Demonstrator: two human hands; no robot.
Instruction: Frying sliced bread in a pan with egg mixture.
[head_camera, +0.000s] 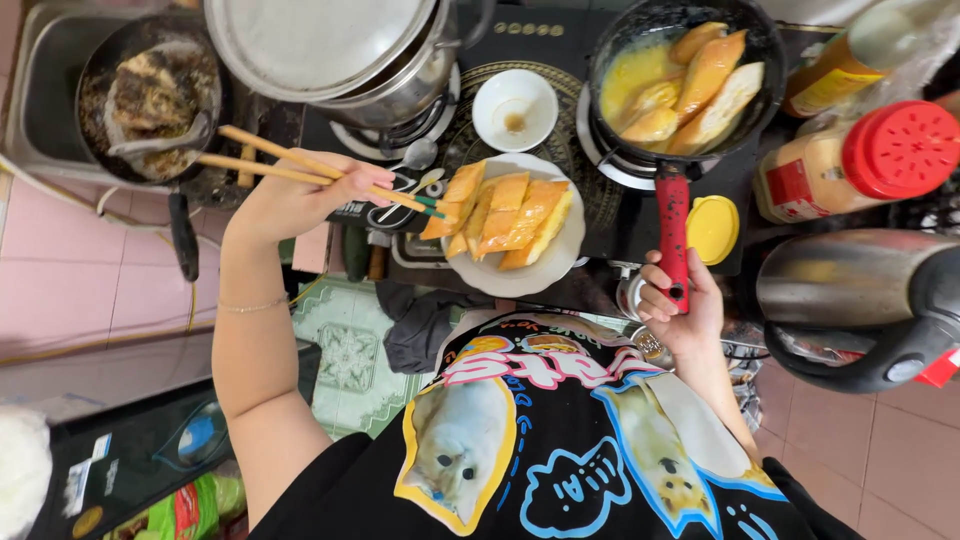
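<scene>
The chopsticks (300, 168) are pale wood with green tips. The bread slices (505, 215) are golden orange on a white plate (560, 262). The black pan (770, 45) has a red handle (674, 232) and holds yellow egg. A jar (850, 165) wears a red cap.

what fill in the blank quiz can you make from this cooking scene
1. The left hand holds a pair of wooden ____ with their tips at the bread slices.
2. The right hand has its grip on the frying pan by its ____ handle.
3. The bread slices lie on a white ____.

Missing words: chopsticks; red; plate
</scene>
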